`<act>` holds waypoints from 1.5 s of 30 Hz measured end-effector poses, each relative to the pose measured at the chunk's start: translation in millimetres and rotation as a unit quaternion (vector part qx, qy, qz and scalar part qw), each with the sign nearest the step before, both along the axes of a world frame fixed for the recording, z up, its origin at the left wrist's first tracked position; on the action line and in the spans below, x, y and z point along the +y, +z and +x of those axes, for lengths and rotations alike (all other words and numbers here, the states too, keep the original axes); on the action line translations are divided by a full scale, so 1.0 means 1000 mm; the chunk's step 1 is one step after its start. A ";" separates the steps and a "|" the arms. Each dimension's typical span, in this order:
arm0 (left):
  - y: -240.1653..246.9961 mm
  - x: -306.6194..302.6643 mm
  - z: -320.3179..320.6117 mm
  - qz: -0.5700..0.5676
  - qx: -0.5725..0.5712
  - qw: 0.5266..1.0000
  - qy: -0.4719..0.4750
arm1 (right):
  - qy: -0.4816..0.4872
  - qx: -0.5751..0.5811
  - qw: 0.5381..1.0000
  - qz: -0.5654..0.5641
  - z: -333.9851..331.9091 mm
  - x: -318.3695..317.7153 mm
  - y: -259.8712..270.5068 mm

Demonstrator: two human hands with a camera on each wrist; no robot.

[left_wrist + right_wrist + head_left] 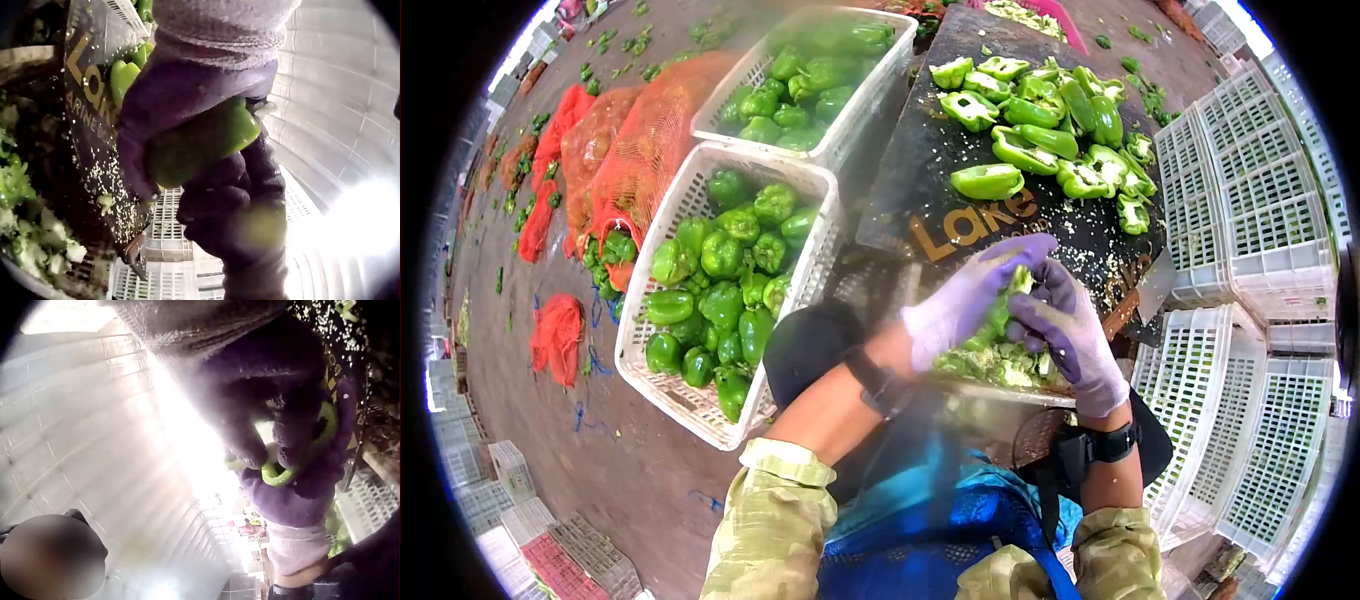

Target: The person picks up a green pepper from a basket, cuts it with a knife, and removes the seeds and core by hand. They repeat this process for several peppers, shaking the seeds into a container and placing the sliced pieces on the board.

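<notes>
Both hands wear purple-coated gloves with pale cuffs and meet over a basket of pale green pepper scraps. My left hand grips a cut green bell pepper, its fingers wrapped along the outer wall. Curled fingers of my right hand reach into the open end of the pepper and hold it there, as the right wrist view shows; their tips are partly hidden inside. Just beyond the hands, halved green peppers lie piled on a black board with gold lettering, strewn with seeds.
A knife with a wooden handle lies at the board's near right corner. To the left stand two white crates of whole green peppers, the nearer crate beside the left knee. Stacked white crates line the right. Orange mesh sacks lie far left.
</notes>
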State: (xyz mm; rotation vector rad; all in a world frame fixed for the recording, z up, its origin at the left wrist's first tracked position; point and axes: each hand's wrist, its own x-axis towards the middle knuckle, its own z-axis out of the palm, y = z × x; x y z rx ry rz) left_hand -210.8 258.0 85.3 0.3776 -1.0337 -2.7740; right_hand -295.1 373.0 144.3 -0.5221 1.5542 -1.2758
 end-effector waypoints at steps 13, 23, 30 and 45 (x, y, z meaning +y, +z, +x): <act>0.014 0.005 -0.004 -0.135 0.032 0.990 0.022 | 0.038 -0.145 0.986 -0.079 -0.009 0.013 0.005; 0.008 0.004 -0.007 -0.143 0.004 0.981 0.131 | -0.091 -0.033 0.991 -0.094 -0.002 0.002 -0.031; 0.018 -0.026 0.004 0.125 0.093 0.986 0.065 | 0.036 -0.013 0.998 -0.045 -0.040 0.065 -0.025; -0.009 -0.014 0.000 -0.252 0.095 0.962 0.054 | 0.047 0.231 0.972 -0.022 -0.006 -0.006 0.000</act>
